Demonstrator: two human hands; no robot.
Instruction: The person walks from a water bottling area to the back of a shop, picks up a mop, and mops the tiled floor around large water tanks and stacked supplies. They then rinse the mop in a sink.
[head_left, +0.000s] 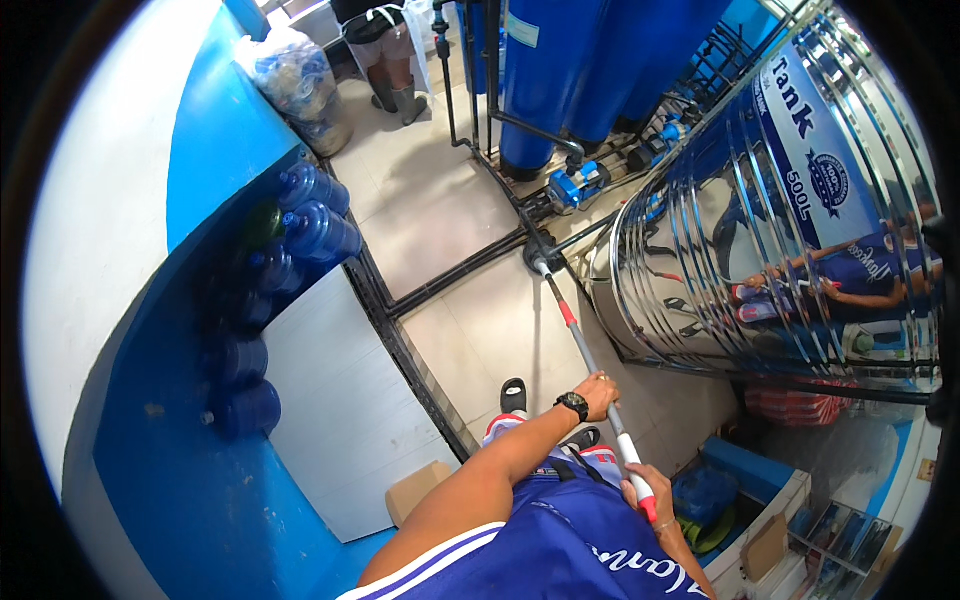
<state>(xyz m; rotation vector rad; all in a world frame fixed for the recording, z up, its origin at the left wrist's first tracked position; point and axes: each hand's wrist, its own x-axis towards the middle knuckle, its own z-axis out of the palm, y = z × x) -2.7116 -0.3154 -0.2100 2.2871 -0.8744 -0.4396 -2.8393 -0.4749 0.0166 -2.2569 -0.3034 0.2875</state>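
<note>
My left hand (600, 398), with a black watch on the wrist, grips the middle of a long grey pole (585, 350) with red and white sections. Lower down, my right hand (645, 490) holds the pole by its white and red end grip. The pole runs forward to a dark head (535, 258) resting among black floor pipes (430, 292) beside a large ribbed steel tank (680, 280). My sandalled feet stand on beige tiles (480, 350) below the pole.
Blue water jugs (320, 230) and a white board (350, 420) lie at left. Blue cylinders (540, 70), pipes and pumps (575, 185) stand ahead. Another person (385, 55) in boots stands beyond, near a bag of bottles (290, 75). A blue-edged bin (745, 465) is at lower right.
</note>
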